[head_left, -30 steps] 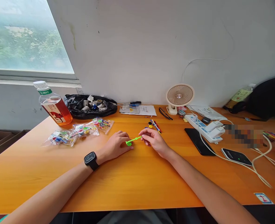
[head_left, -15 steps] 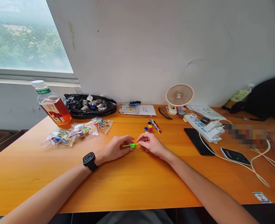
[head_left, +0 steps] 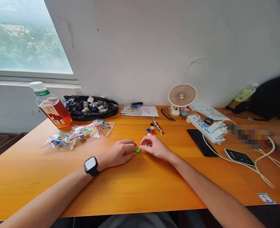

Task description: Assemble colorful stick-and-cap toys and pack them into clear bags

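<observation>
Close together over the table's middle, both hands are on a small bright green plastic piece (head_left: 137, 149), a round disc with a thin stick. My left hand (head_left: 119, 151), with a black watch on its wrist, pinches it from the left; fingers hide part of the stick. From the right, my right hand (head_left: 154, 148) has thumb and forefinger pinched at the disc's edge, and a bit of green shows behind the fingers. Just beyond lie small coloured discs (head_left: 152, 127) and a bundle of thin coloured sticks (head_left: 158, 127).
Clear packets of colourful parts (head_left: 82, 133), an open bottle (head_left: 53, 109) and a black bag (head_left: 70, 107) stand to the left. A small fan (head_left: 182, 96) is at the back. On the right are a black tablet-like slab (head_left: 201, 142), power strip (head_left: 206, 131), phone (head_left: 239, 157) and white cables.
The green piece has turned, so its disc now shows face-up and less of the stick is visible. My right fingers have come slightly left, closer to the disc.
</observation>
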